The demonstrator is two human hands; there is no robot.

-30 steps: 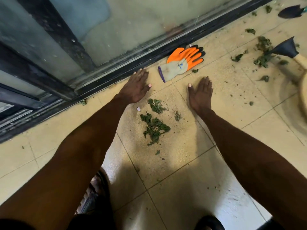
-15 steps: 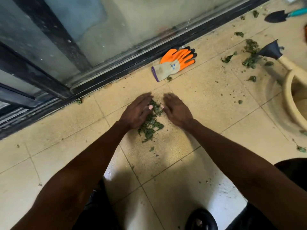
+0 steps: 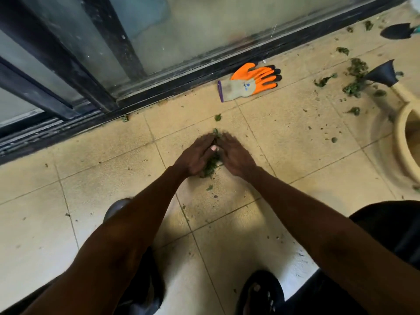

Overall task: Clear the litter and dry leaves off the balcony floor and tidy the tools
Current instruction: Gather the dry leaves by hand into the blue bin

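Beige tiled balcony floor (image 3: 295, 137), dusty, crumbs all over; dark sliding-door track (image 3: 159, 96) along far edge. Left hand (image 3: 195, 155) and right hand (image 3: 236, 155) cupped together, pressing leaf pile (image 3: 211, 165) between palms mid-floor. Orange-grey glove (image 3: 247, 84) beside track; blue logo unreadable. Loose leaves (image 3: 354, 87), black trowel (image 3: 397, 30) toward far right corner.

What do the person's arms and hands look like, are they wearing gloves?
No gloves. The left hand and right hand are bare, and both forearms are bare with no sleeves, watch or bracelets showing. One pale nail shows among the fingers. An orange and grey work glove lies unworn on the floor.
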